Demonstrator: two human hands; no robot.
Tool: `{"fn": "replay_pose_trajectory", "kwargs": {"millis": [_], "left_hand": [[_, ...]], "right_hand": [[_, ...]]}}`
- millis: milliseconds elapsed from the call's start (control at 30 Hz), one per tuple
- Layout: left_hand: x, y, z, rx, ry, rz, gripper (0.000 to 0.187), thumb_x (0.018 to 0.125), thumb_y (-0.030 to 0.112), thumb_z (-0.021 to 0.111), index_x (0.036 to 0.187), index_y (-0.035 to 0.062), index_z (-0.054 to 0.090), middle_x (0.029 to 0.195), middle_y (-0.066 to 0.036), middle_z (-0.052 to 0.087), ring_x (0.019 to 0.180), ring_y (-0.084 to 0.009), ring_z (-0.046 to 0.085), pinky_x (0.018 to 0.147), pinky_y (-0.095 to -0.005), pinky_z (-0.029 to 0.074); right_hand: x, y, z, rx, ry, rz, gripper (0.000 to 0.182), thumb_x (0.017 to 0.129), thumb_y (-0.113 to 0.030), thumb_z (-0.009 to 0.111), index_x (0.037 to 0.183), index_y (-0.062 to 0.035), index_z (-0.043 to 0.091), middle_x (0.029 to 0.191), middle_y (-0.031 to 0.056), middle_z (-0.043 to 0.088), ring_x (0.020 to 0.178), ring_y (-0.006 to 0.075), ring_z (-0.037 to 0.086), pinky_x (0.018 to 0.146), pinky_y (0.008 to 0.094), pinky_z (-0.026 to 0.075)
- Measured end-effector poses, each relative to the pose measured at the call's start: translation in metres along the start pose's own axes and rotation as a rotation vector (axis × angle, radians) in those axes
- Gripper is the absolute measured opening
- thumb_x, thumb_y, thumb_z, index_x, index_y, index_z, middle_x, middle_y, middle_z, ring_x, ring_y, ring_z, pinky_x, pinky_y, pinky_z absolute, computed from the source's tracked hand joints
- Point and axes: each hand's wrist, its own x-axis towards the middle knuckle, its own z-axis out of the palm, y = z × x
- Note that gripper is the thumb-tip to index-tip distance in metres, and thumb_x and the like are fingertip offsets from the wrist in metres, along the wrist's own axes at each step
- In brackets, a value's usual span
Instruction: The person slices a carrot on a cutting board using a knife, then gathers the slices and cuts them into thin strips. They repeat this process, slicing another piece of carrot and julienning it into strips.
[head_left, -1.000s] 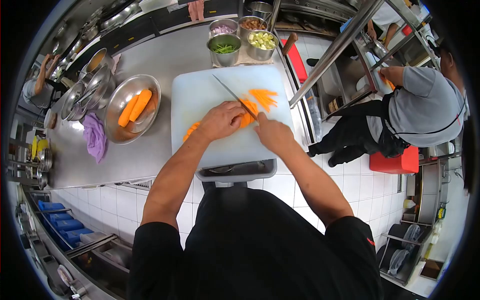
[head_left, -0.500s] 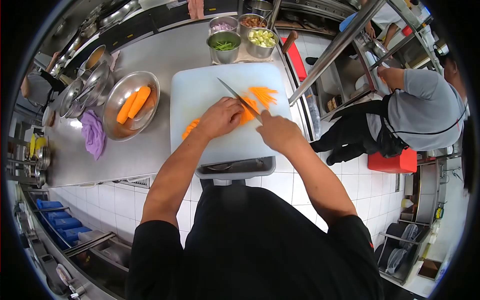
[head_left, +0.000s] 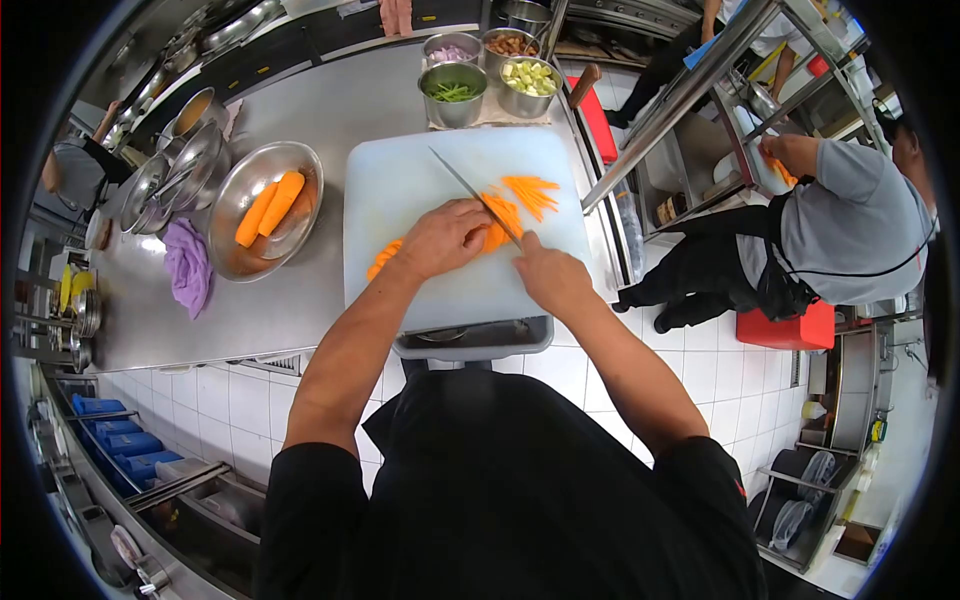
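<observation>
Nearest, one grey tub (head_left: 480,347) shows under the near edge of one pale cutting board (head_left: 390,180), which lies on the table (head_left: 330,90); two hands work over the board, apart from each other; the right hand (head_left: 552,277) is closed round the handle of one knife (head_left: 460,178), its tip pointing away and to the left; the left hand (head_left: 447,240), fingers bent and close together, holds down the orange carrot slices (head_left: 503,215) against the blade; one more group of slices (head_left: 384,258) lies by the left wrist, and one fan of thin strips (head_left: 532,195) lies right of the knife; to the left, one metal bowl (head_left: 225,245) holds two whole peeled carrots (head_left: 270,208), with one purple cloth (head_left: 187,268) beside it; beyond the board stand four metal pots with food: one of green pieces (head_left: 453,95), one of pale green cubes (head_left: 528,78), one of pinkish pieces (head_left: 451,50), one of brown pieces (head_left: 510,45).
</observation>
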Motion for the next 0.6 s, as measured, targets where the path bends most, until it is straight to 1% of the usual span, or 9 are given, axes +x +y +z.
{"fn": "replay_pose_trajectory", "kwargs": {"millis": [100,133,233,333,433,467,533,600], "left_hand": [[0.003,0.001,-0.001,0.01,0.014,0.055,0.019,0.085,0.011,0.068,0.103,0.0075,0.072,0.115,-0.007,0.069,0.108,-0.0283,0.066,0.092,-0.0385,0.056],[0.005,0.004,-0.002,0.021,-0.008,0.04,0.019,0.085,0.011,0.067,0.103,0.0078,0.073,0.116,-0.006,0.069,0.107,-0.0281,0.066,0.093,-0.0385,0.056],[0.003,0.007,-0.006,0.044,-0.046,-0.015,0.02,0.086,0.011,0.065,0.103,0.0088,0.075,0.116,-0.004,0.07,0.108,-0.0273,0.065,0.094,-0.0384,0.056],[0.001,0.005,-0.004,0.032,-0.052,-0.054,0.019,0.087,0.012,0.066,0.104,0.0098,0.074,0.115,-0.004,0.07,0.109,-0.0266,0.065,0.093,-0.0385,0.056],[0.001,0.011,-0.007,0.019,-0.052,-0.09,0.018,0.087,0.013,0.066,0.103,0.0102,0.073,0.115,-0.005,0.07,0.11,-0.0263,0.065,0.092,-0.0389,0.057],[-0.002,0.016,-0.009,-0.005,-0.058,-0.11,0.018,0.087,0.014,0.066,0.102,0.0103,0.073,0.115,-0.005,0.07,0.11,-0.0263,0.065,0.092,-0.039,0.057],[0.007,0.014,-0.01,-0.007,-0.045,-0.107,0.017,0.086,0.014,0.067,0.102,0.0103,0.072,0.115,-0.006,0.07,0.11,-0.027,0.066,0.091,-0.0396,0.057],[0.002,0.007,-0.007,0.015,-0.055,-0.08,0.016,0.087,0.014,0.069,0.102,0.0101,0.071,0.117,-0.008,0.069,0.11,-0.0284,0.066,0.09,-0.0406,0.057]], "right_hand": [[0.015,0.0,-0.003,-0.004,0.051,-0.06,0.032,0.103,-0.03,0.056,0.119,-0.0028,0.05,0.096,0.0205,0.074,0.093,0.0411,0.073,0.081,0.0516,0.058],[0.016,0.0,-0.01,-0.022,0.071,-0.081,0.031,0.103,-0.03,0.056,0.118,-0.0029,0.05,0.095,0.0206,0.074,0.092,0.0411,0.073,0.081,0.0519,0.058],[-0.016,-0.001,-0.023,-0.039,0.026,-0.035,0.032,0.102,-0.03,0.056,0.119,-0.0031,0.051,0.094,0.0207,0.074,0.092,0.0408,0.073,0.08,0.0521,0.058],[0.001,0.007,0.008,0.01,-0.003,0.004,0.033,0.102,-0.03,0.056,0.121,-0.0031,0.051,0.096,0.0216,0.074,0.094,0.0406,0.073,0.082,0.0516,0.057],[0.02,0.002,0.006,-0.007,0.069,-0.066,0.034,0.103,-0.032,0.055,0.12,-0.0033,0.05,0.097,0.0221,0.074,0.093,0.0413,0.074,0.082,0.0513,0.058],[0.012,0.004,0.005,-0.012,0.044,-0.062,0.033,0.103,-0.032,0.056,0.12,-0.0034,0.05,0.096,0.0221,0.074,0.093,0.0413,0.074,0.081,0.0515,0.058],[0.0,-0.001,-0.022,-0.048,0.022,-0.073,0.032,0.103,-0.031,0.056,0.118,-0.0036,0.049,0.094,0.022,0.074,0.091,0.0413,0.074,0.08,0.052,0.058],[-0.012,0.003,-0.013,-0.028,-0.008,-0.033,0.032,0.103,-0.031,0.056,0.118,-0.0035,0.049,0.094,0.0217,0.074,0.091,0.0411,0.074,0.079,0.0522,0.058]]}}
